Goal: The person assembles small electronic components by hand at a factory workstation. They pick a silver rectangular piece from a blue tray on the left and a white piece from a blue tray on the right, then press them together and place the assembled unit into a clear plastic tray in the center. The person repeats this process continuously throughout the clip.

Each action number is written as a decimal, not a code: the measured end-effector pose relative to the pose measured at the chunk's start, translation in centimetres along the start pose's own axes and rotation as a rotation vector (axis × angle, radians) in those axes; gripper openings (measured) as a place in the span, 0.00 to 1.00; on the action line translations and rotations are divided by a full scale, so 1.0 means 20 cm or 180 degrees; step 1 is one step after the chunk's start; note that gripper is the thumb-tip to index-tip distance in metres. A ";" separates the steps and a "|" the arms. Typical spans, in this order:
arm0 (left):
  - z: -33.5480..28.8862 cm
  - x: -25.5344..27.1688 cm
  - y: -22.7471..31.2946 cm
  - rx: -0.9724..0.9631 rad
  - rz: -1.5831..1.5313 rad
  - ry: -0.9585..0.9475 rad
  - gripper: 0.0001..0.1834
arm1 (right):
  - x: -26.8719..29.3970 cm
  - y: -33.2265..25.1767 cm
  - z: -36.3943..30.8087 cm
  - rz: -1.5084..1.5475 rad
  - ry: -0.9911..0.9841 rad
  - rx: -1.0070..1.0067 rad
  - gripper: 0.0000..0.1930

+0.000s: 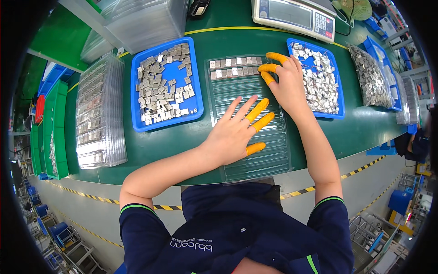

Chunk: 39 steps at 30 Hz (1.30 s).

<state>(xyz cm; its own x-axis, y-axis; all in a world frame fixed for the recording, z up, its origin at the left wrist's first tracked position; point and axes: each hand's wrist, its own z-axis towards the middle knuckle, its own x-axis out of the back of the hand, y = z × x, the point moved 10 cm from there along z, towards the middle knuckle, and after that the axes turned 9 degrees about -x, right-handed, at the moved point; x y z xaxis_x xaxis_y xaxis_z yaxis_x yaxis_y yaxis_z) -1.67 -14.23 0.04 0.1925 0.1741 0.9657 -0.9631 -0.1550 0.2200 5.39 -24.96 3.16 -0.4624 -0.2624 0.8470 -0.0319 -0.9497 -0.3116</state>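
Note:
A clear ribbed plastic tray (260,166) lies in front of me on the green table. Two rows of small silvery metal pieces (235,72) fill its far end. My left hand (230,139) rests over the middle of the tray, fingers spread and holding nothing; its thumb and two fingers wear yellow finger cots. At the right end of the rows is my right hand (287,82), also in yellow finger cots. Its thumb and index tips are close together beside the last pieces, and whatever is between them is hidden.
Left of the tray stands a blue bin (199,98) of loose metal pieces; another blue bin (341,98) of whitish pieces is to the right. Stacked clear trays (100,118) stand further left. A scale (292,18) sits at the back, and a bag of parts (372,75) lies far right.

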 end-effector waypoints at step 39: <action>-0.45 0.41 -1.04 0.2455 -0.0315 0.0108 0.14 | 0.22 0.67 0.08 0.0732 0.0525 -0.1833 0.12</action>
<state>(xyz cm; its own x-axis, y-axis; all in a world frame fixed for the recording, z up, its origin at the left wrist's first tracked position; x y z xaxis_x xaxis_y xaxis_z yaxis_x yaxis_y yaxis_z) 18.17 -0.83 2.12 0.2530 0.2500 0.9346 -0.5363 -0.7678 0.3505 4.26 -39.17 3.44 -0.6430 -0.3751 0.6677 -0.3652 -0.6162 -0.6978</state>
